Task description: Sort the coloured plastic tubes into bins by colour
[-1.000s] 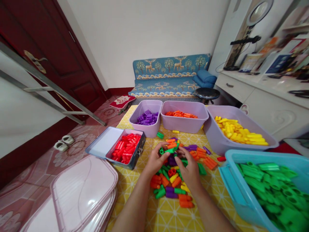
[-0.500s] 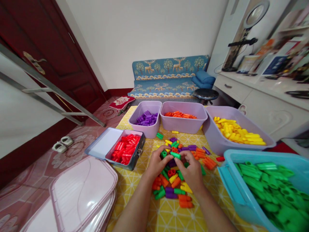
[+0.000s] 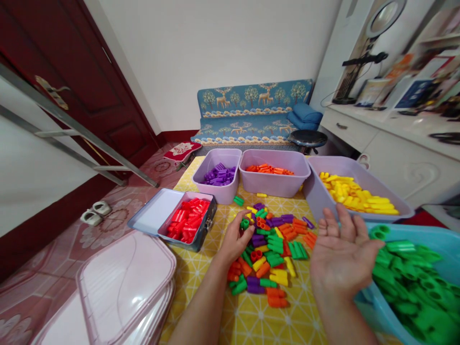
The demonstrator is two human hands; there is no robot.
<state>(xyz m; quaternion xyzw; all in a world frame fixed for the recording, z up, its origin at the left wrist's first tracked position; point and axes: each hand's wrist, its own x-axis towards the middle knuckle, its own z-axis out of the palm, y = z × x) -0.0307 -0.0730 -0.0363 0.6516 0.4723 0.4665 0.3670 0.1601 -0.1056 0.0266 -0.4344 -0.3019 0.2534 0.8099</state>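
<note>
My left hand (image 3: 234,239) is over the left side of a mixed pile of plastic building pieces (image 3: 275,245). Its thumb and fingers are closed on a green tube-shaped building piece (image 3: 245,224). Palm up, with fingers apart and nothing in it, my right hand (image 3: 339,254) is beside the teal tub (image 3: 413,227). A green double-tube piece (image 3: 379,232) is just past its fingertips, at the tub's rim; whether it rests on other pieces or is in the air, I cannot tell. Many green pieces (image 3: 419,282) fill the tub.
Along the back stand lilac bins of purple (image 3: 219,174), orange (image 3: 269,169) and yellow pieces (image 3: 354,194). A hinged tin (image 3: 206,230) on the left holds red pieces. Stacked lids (image 3: 125,278) lie at front left. A ladder (image 3: 111,167) leans near the door.
My right hand has moved right from the pile to the teal tub, opened, and let go of the green piece it held. My left hand stays over the pile with its green piece.
</note>
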